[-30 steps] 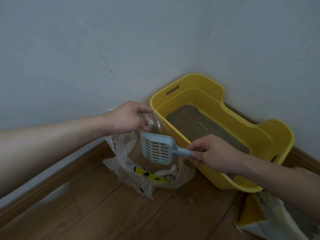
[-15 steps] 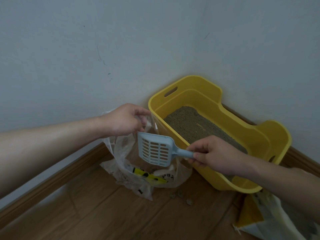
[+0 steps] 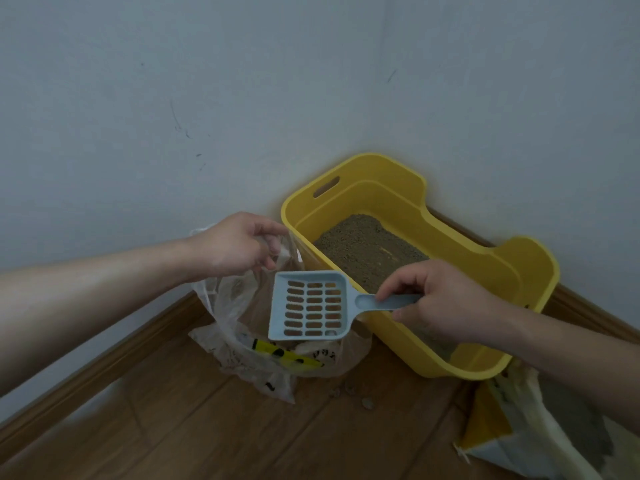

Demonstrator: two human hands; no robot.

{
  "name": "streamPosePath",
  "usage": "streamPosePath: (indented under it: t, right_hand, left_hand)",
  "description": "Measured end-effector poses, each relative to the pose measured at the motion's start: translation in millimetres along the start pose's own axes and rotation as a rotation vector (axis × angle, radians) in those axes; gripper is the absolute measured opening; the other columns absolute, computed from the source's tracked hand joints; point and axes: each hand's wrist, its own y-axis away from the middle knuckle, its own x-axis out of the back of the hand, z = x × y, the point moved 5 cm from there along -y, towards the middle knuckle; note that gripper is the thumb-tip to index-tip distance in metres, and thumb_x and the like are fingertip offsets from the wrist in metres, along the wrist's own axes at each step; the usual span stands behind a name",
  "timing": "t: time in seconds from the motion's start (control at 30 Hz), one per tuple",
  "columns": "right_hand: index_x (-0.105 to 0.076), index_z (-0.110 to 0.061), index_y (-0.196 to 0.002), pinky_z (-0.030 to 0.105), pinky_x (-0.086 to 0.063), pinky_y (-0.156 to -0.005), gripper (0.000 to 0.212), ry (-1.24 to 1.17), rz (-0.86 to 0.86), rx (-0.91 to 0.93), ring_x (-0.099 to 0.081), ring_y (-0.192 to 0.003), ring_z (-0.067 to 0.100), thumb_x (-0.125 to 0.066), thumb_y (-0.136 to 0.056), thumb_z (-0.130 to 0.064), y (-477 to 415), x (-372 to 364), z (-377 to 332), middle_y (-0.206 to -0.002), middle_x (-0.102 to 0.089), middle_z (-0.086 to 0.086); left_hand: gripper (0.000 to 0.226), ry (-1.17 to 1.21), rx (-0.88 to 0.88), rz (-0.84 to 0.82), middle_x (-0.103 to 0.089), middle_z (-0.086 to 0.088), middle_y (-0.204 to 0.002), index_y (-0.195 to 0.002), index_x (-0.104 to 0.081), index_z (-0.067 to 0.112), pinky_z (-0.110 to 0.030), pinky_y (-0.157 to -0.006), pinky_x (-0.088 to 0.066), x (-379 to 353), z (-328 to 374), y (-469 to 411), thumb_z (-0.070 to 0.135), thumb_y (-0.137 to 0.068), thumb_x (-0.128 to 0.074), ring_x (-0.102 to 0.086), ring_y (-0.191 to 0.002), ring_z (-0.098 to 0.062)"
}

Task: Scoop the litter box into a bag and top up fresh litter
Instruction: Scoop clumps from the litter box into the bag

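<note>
A yellow litter box with grey-brown litter stands in the room's corner. To its left a clear plastic bag sits on the floor, and my left hand grips its upper rim, holding the mouth up. My right hand is closed on the handle of a pale blue slotted scoop. The scoop's blade hangs over the bag's mouth, face toward me, with almost nothing in it. Yellow-and-white trash lies at the bag's bottom.
A few litter clumps lie on the wooden floor just in front of the bag and box. An opened yellow-and-white litter sack leans at the lower right under my right forearm. White walls and a wooden skirting board close off the corner.
The scoop has turned so its slotted face looks more toward me and sits a little lower over the bag. My left hand has kept its hold on the bag's rim.
</note>
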Motion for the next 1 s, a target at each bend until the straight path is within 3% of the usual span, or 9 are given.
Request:
streamPosePath:
  t: [0.07, 0.2, 0.37, 0.6, 0.73, 0.83, 1.0]
  right_hand:
    - [-0.071, -0.034, -0.087, 0.024, -0.050, -0.064, 0.029, -0.018, 0.017, 0.011, -0.064, -0.073, 0.002, -0.077, -0.080, -0.006, 2, 4, 0, -0.085, -0.070, -0.012]
    - [-0.067, -0.035, -0.092, 0.031, -0.054, -0.079, 0.034, -0.038, 0.067, -0.006, -0.066, -0.085, 0.008, -0.077, -0.079, -0.005, 1, 11, 4, -0.090, -0.070, -0.010]
    - [-0.068, -0.035, -0.097, 0.026, -0.051, -0.069, 0.025, -0.006, 0.157, -0.069, -0.064, -0.083, 0.012, -0.071, -0.088, -0.012, -5, 21, 12, -0.090, -0.068, -0.009]
    - [-0.062, -0.023, -0.104, 0.028, -0.048, -0.058, 0.015, -0.028, 0.275, -0.225, -0.063, -0.076, 0.016, -0.065, -0.091, -0.017, -25, 20, 49, -0.089, -0.065, -0.002]
    - [-0.055, -0.021, -0.105, 0.031, -0.054, -0.061, 0.012, -0.093, 0.307, -0.311, -0.066, -0.080, 0.020, -0.059, -0.095, -0.017, -48, 15, 69, -0.092, -0.066, 0.004]
    - [-0.055, -0.021, -0.101, 0.041, -0.058, -0.073, 0.009, -0.170, 0.319, -0.389, -0.067, -0.084, 0.023, -0.057, -0.094, -0.014, -70, 7, 82, -0.092, -0.067, 0.008]
    - [-0.056, -0.015, -0.108, 0.036, -0.056, -0.066, 0.016, -0.240, 0.351, -0.499, -0.064, -0.084, 0.021, -0.055, -0.092, -0.013, -111, -9, 100, -0.096, -0.065, 0.009]
  left_hand:
    - [0.053, -0.002, 0.005, 0.007, -0.065, 0.004, -0.094, -0.134, -0.058, 0.013, -0.039, -0.081, -0.057, 1, 0, 0, -0.010, -0.086, -0.057, -0.070, -0.074, -0.007]
    - [0.054, 0.013, 0.015, 0.015, -0.066, 0.002, -0.094, -0.134, -0.057, 0.011, -0.036, -0.075, -0.057, 1, -1, 1, -0.012, -0.086, -0.057, -0.071, -0.073, -0.008]
    - [0.048, 0.044, 0.026, 0.029, -0.065, 0.002, -0.089, -0.132, -0.058, 0.008, -0.043, -0.077, -0.056, 0, -1, 2, -0.011, -0.087, -0.056, -0.070, -0.068, -0.009]
    - [0.050, 0.059, 0.027, 0.011, -0.065, 0.000, -0.091, -0.133, -0.057, 0.008, -0.026, -0.062, -0.051, -4, 3, 0, -0.011, -0.087, -0.056, -0.068, -0.064, -0.005]
    - [0.048, 0.098, 0.027, 0.007, -0.065, -0.001, -0.090, -0.133, -0.057, 0.006, -0.020, -0.057, -0.052, -8, 4, -5, -0.011, -0.088, -0.055, -0.068, -0.063, -0.005]
    - [0.051, 0.134, 0.033, -0.001, -0.064, -0.002, -0.089, -0.133, -0.056, 0.005, -0.018, -0.055, -0.051, -10, 4, -10, -0.015, -0.086, -0.055, -0.069, -0.064, -0.007]
    - [0.051, 0.199, 0.029, -0.018, -0.065, -0.003, -0.088, -0.128, -0.059, 0.007, -0.019, -0.054, -0.051, -12, 3, -23, -0.018, -0.084, -0.056, -0.070, -0.065, -0.009]
